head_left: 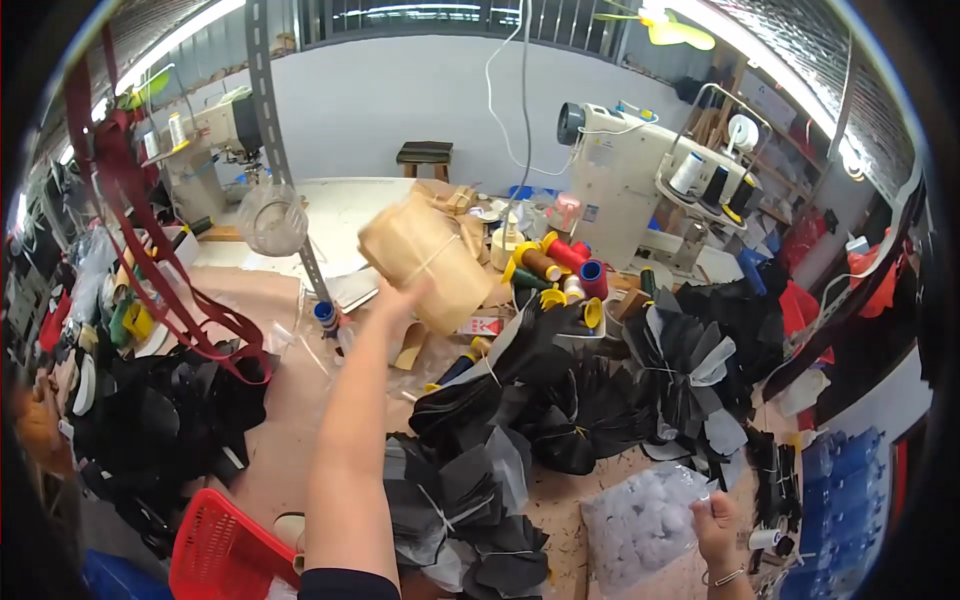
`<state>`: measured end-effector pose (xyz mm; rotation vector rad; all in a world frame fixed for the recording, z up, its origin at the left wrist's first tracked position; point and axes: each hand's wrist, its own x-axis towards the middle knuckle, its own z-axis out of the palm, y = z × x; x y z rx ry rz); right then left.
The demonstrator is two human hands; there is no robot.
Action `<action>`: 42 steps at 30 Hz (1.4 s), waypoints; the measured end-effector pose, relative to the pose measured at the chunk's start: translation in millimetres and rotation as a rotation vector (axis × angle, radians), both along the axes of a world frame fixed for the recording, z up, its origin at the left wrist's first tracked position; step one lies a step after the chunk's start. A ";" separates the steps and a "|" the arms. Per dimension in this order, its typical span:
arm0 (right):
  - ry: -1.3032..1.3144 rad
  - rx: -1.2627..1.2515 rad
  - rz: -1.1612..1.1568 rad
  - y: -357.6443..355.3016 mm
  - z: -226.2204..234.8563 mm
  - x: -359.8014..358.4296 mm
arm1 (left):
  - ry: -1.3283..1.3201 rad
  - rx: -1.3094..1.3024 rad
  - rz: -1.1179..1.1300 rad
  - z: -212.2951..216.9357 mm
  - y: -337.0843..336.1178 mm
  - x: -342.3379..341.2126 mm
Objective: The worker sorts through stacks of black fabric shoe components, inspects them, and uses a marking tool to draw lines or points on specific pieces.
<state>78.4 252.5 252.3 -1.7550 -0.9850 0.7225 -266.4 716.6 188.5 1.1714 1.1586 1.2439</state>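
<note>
My left hand [402, 300] is stretched far out over the table. It grips the lower left edge of a brown paper package [425, 255] tied with a pale string; its fingers are partly hidden behind the paper. The package is tilted, and its upper left corner looks smeared by motion. Near the table's front right, my right hand [714, 525] is closed on the upper right corner of a clear plastic bag [635, 530]. Small whitish pieces fill this bag, too blurred to name. Bundles of black cut material [580, 415], some tied with string, lie between my hands.
Thread cones [570, 270] in several colours crowd a tray beyond the bundles. A sewing machine [620, 170] stands at the back right. Dark red straps [150, 230] hang at the left beside a metal post [270, 120]. A red plastic basket [215, 545] sits front left.
</note>
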 end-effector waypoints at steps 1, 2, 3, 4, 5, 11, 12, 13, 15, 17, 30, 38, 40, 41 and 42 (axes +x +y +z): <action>-0.006 0.000 -0.008 -4.2 -1.6 2.9 | 0.253 -0.053 -0.271 -18.9 -9.0 10.3; -0.069 0.009 -0.002 -7.5 -7.5 8.5 | 0.502 -0.100 -0.543 -38.0 -19.9 21.9; -0.125 0.022 0.009 -8.2 -12.6 12.4 | 0.621 -0.018 -0.624 -55.9 -39.9 30.2; -0.126 0.024 0.006 -8.9 -14.8 13.9 | 0.741 0.060 -0.703 -74.0 -63.1 36.4; -0.064 0.014 -0.036 -10.7 -15.5 16.7 | 0.749 0.298 -0.696 -86.2 -85.8 44.0; 0.003 0.040 -0.138 -17.7 -31.3 33.5 | 0.733 0.603 -0.464 -44.6 -122.1 58.9; 0.040 0.046 -0.157 -17.4 -27.2 31.5 | 0.673 0.785 -0.282 -8.7 -108.3 53.9; 0.048 0.041 -0.151 -14.8 -18.7 25.5 | 0.647 0.691 -0.167 14.4 -92.1 44.3; -0.394 -0.022 0.046 -5.7 11.7 7.5 | 0.749 0.855 0.013 39.4 -41.4 23.5; -0.575 -0.003 0.231 10.7 41.5 -0.1 | 0.998 0.871 0.167 55.1 -5.6 9.9; -0.795 0.762 0.425 249.6 138.6 -91.6 | 1.274 0.675 -0.162 -81.0 -12.7 -19.0; -0.810 1.057 0.576 373.1 100.7 -156.0 | 1.174 0.384 -0.560 -155.5 -103.7 37.9; -0.694 1.037 0.747 394.8 75.5 -166.4 | 1.165 0.369 -0.606 -137.6 -113.4 31.2; -0.789 0.922 0.789 396.9 65.2 -168.7 | 1.230 0.361 -0.633 -136.0 -113.2 25.2; -0.812 0.826 0.822 398.4 56.1 -173.3 | 1.233 0.358 -0.628 -141.3 -111.7 16.0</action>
